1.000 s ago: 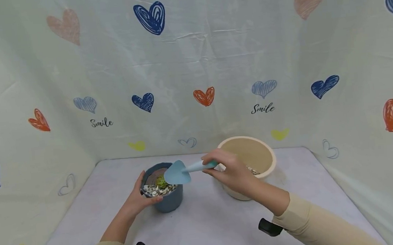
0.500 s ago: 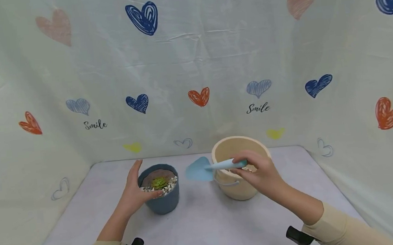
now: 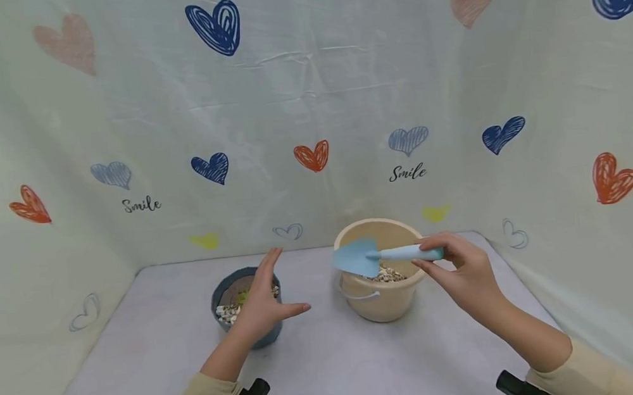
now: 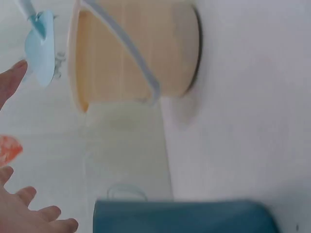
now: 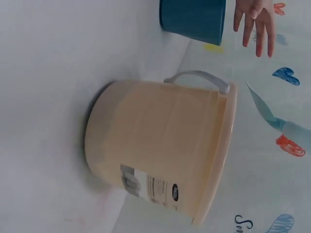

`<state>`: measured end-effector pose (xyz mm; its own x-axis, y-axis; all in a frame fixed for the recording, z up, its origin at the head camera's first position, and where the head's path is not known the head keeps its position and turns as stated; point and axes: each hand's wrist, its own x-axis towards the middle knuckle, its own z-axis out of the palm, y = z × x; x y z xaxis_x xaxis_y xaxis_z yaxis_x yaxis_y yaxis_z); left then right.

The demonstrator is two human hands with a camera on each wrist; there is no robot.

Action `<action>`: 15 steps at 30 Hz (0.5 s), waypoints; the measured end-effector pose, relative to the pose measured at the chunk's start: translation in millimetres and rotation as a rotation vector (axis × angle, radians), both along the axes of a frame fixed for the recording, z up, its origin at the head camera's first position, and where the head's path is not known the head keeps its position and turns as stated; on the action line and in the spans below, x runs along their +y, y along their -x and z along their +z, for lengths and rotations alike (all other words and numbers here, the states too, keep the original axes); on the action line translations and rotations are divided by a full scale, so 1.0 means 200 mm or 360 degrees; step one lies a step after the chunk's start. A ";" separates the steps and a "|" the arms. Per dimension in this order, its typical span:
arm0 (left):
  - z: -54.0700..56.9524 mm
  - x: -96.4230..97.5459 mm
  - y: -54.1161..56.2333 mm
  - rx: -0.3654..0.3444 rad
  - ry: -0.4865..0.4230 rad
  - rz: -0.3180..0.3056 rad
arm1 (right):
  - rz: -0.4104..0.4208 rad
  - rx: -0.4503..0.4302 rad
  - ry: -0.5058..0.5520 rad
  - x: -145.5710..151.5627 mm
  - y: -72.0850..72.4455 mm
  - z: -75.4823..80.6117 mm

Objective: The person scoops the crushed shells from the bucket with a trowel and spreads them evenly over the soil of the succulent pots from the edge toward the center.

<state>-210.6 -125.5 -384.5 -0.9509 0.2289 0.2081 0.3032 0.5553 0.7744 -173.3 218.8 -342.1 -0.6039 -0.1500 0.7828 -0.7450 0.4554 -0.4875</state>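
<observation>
My right hand point(image 3: 466, 269) holds a light blue trowel point(image 3: 357, 258) by the end of its handle, the blade over the mouth of a cream bucket point(image 3: 383, 305). Light and dark pebbles point(image 3: 388, 274) lie inside the bucket. My left hand point(image 3: 260, 301) is spread, thumb out to the right, and overlaps a blue-grey pot point(image 3: 231, 279) in the head view. White stones point(image 3: 228, 313) and a partly hidden green succulent point(image 3: 241, 297) show in that pot. In the left wrist view, the pot point(image 4: 180, 218) stands beside the spread fingers.
A pale cloth covers the table point(image 3: 333, 374). Behind it hangs a curtain point(image 3: 284, 99) printed with hearts. The bucket's grey handle point(image 3: 360, 296) hangs down its front left side, and a label point(image 5: 150, 187) shows on its wall.
My right hand has carried the trowel rightward, from above the pot to above the bucket. My left hand has let go of the pot's rim and shifted right.
</observation>
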 end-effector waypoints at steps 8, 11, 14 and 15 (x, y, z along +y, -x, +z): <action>-0.08 0.24 0.06 -0.0125 -0.0112 -0.0059 | -0.0168 -0.0066 0.0019 0.06 0.01 -0.03; -0.12 0.32 0.09 -0.0191 -0.0181 -0.0083 | -0.0261 -0.0102 -0.0029 0.07 0.04 -0.07; -0.15 0.39 0.13 -0.0251 -0.0237 -0.0081 | -0.0347 -0.0142 -0.0105 0.07 0.08 -0.11; -0.15 0.41 0.14 -0.0256 -0.0256 -0.0075 | -0.0369 -0.0158 -0.0134 0.07 0.09 -0.12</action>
<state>-239.1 -43.7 -415.1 -0.9638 0.2502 0.0922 0.1915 0.4088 0.8923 -192.2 233.4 -365.7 -0.7028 -0.0609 0.7087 -0.5665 0.6505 -0.5059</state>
